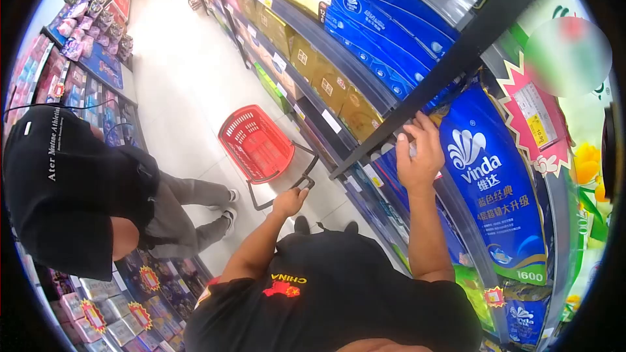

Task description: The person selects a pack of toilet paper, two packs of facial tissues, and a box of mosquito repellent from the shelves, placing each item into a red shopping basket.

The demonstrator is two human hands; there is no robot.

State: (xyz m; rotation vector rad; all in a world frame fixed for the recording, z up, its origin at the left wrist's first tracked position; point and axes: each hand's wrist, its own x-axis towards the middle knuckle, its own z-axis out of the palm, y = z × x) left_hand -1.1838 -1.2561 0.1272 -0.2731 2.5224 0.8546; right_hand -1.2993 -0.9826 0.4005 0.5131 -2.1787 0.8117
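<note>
My left hand is closed around the black handle of a red shopping basket, which hangs low over the aisle floor with nothing visible inside. Raised to the shelf on the right, my right hand has its fingers apart and slightly bent. Its fingertips are right at the left edge of a big blue Vinda tissue pack, close to the dark shelf upright. A pink starburst price sign stands to the right of that pack.
A person in a black top stands close on my left. More blue tissue packs and gold boxes fill the shelves ahead. Shelves of small packs line the aisle's left side. Pale tiled floor runs between.
</note>
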